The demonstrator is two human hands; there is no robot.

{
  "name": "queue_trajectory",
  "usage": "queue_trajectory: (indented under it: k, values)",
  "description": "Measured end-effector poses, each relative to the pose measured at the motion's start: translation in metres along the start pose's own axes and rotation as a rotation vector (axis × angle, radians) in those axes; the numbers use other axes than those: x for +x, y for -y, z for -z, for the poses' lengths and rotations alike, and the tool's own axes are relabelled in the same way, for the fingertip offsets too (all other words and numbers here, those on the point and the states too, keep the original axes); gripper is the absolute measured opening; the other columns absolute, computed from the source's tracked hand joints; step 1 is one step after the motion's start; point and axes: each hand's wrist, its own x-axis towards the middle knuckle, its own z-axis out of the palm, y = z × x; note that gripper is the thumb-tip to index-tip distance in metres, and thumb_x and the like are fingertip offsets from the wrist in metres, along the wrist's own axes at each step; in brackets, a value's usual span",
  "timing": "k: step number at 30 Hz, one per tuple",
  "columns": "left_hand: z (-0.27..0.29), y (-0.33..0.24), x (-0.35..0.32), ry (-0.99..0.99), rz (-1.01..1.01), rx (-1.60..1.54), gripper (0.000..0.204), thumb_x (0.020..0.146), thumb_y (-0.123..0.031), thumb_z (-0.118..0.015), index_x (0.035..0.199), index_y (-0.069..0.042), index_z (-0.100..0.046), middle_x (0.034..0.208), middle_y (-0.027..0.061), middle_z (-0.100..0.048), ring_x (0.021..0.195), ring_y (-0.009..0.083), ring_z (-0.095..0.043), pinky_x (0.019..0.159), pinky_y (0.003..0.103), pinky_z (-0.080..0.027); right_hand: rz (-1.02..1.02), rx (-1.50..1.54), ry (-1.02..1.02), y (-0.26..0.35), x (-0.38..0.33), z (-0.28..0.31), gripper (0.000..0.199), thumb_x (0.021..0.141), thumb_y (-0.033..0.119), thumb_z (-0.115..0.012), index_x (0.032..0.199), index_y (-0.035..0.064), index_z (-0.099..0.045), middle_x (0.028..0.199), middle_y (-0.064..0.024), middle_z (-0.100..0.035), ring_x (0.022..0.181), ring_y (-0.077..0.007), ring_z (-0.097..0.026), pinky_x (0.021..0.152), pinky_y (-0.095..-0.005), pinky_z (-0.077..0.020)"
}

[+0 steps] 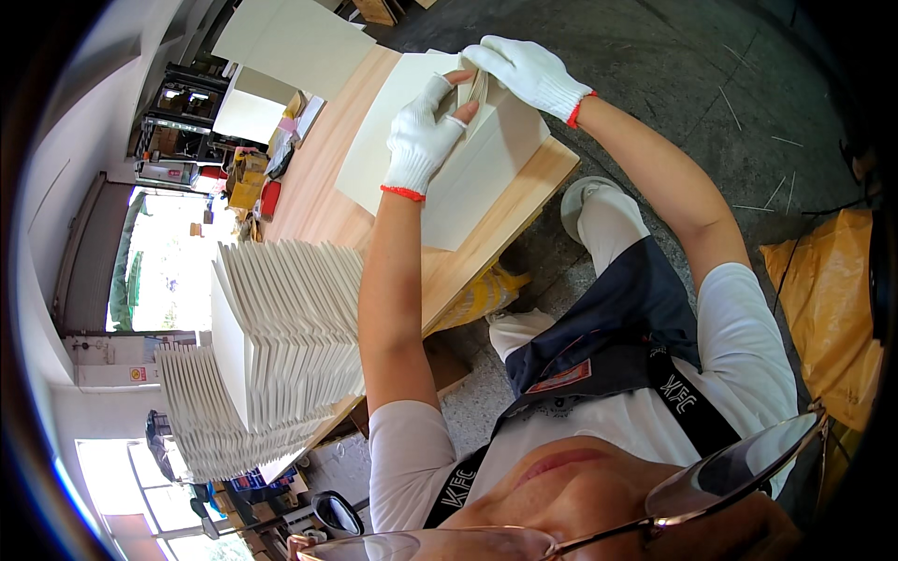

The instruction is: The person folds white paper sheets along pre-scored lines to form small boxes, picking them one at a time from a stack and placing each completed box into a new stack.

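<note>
Nearest the camera, at the lower left of the head view, a tall fanned stack of folded cream paperboard pieces [281,337] stands on the near end of the wooden tabletop [313,210], each piece leaning on the next; judging by its height, a good share of the folding work is already done. Beyond it, both forearms reach out to the far end of the tabletop, where the cream paperboard sheet [477,164] in hand lies half raised, overhanging the table edge a little. The left hand [421,140], in a white knit glove with a red cuff, is closed around the folded-up flap, thumb and fingers pinching it. The right hand [528,73], gloved the same way, grips the top edge of the same flap from the other side, fingers curled over it. This piece looks partly folded, not yet finished or added to the stack. Beside it a flat sheet [388,131] lies waiting underneath, and farther off more flat blanks [290,42] rest at the table's far corner, so some work seems left. Grey concrete floor [673,75] spreads beyond.
</note>
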Motion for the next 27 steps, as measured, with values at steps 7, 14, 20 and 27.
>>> queue_trajectory:
  k: [7,14,20,27]
  values:
    - [0.000,-0.015,-0.007,-0.126,-0.083,0.047,0.031,0.092,-0.022,-0.059,0.123,-0.023,-0.062,0.108,0.0139,-0.070,0.097,0.0292,-0.067,0.085,0.036,-0.051,-0.033,-0.011,0.087,0.010,-0.002,0.010,0.056,0.097,0.059,-0.036,0.112,0.0114,-0.062,0.101,-0.0133,-0.067,0.094,-0.0330,-0.064,0.082,-0.0411,-0.0484]
    - [0.001,-0.012,-0.005,-0.040,-0.141,0.165,0.029,0.092,-0.019,-0.058,0.120,-0.022,-0.062,0.102,0.0112,-0.070,0.093,0.0288,-0.067,0.083,0.035,-0.052,-0.033,0.013,0.014,-0.001,0.000,-0.001,0.054,0.098,0.058,-0.036,0.109,0.0111,-0.061,0.097,-0.0133,-0.066,0.090,-0.0333,-0.063,0.078,-0.0421,-0.0471]
    - [-0.003,-0.013,-0.008,-0.090,-0.185,0.196,0.033,0.089,-0.016,-0.062,0.121,-0.022,-0.062,0.100,0.0111,-0.069,0.090,0.0274,-0.068,0.081,0.035,-0.053,-0.036,0.039,0.059,-0.001,0.000,0.016,0.049,0.098,0.055,-0.039,0.106,0.0118,-0.062,0.093,-0.0137,-0.065,0.087,-0.0334,-0.063,0.075,-0.0411,-0.0468]
    - [-0.001,-0.018,-0.007,-0.067,-0.140,0.098,0.030,0.092,-0.015,-0.057,0.121,-0.022,-0.063,0.085,0.0086,-0.067,0.072,0.0201,-0.064,0.070,0.032,-0.052,0.359,-0.566,0.045,-0.014,-0.009,0.032,0.039,0.097,0.047,-0.042,0.094,0.0143,-0.063,0.073,-0.0109,-0.065,0.071,-0.0324,-0.064,0.063,-0.0435,-0.0490]
